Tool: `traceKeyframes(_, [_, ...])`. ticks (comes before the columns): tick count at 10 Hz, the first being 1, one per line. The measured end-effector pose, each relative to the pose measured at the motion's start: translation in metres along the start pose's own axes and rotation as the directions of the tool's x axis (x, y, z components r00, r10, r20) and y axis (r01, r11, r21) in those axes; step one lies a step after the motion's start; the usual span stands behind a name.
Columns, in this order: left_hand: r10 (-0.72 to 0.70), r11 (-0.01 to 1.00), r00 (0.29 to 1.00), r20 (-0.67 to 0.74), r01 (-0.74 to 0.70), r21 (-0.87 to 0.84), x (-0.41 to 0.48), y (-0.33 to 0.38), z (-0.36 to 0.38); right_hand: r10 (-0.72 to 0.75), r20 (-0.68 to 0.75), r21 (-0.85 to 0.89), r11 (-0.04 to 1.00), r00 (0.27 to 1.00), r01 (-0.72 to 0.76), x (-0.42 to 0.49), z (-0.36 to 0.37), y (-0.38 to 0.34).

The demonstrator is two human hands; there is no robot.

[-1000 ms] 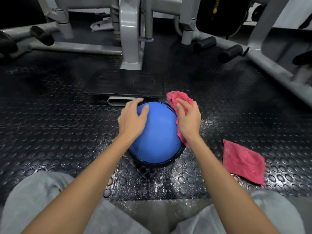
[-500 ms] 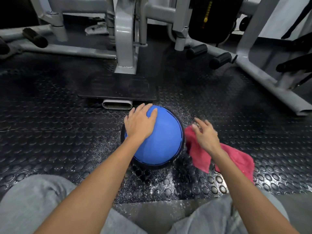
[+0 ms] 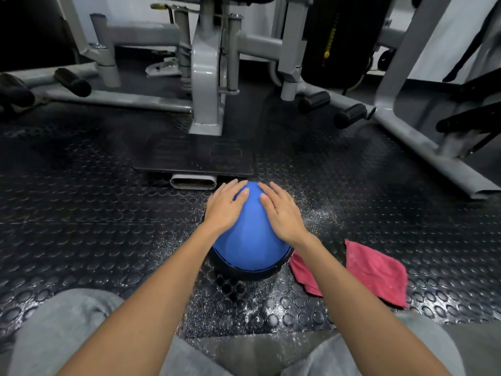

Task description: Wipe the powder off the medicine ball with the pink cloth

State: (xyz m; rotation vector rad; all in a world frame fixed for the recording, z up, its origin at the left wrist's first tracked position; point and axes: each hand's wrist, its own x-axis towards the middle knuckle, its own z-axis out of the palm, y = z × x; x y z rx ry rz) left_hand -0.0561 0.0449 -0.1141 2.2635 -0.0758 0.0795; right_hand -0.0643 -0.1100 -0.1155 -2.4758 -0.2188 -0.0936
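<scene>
The blue medicine ball sits on the black studded floor mat right in front of me. My left hand lies flat on its upper left side and my right hand on its upper right side, fingers spread, holding the ball between them. A pink cloth lies flat on the mat to the right of the ball, and a second pink piece shows beside it, partly hidden under my right forearm. Neither hand touches the cloth. White powder speckles the mat around the ball.
A grey gym machine post and a black footplate stand just beyond the ball. A grey frame rail and black roller pads run along the right. My knees in grey trousers fill the bottom edge.
My right hand has let go of the pink cloth, left it on the floor to the right, and moved onto the ball. My left hand has stayed on the ball.
</scene>
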Motion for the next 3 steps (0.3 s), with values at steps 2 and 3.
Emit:
traceKeyframes(2, [0.040,0.991,0.987,-0.156,-0.059,-0.119,-0.048,0.013,-0.049,-0.058,0.057,-0.217,0.974,0.997,0.069,-0.022,-0.034,-0.018])
traceKeyframes(3, [0.029,0.979,0.925,-0.378,-0.103,-0.175,-0.135,0.006,-0.100,-0.118,-0.203,-0.085,0.991,0.972,0.102,-0.077,-0.075,0.000])
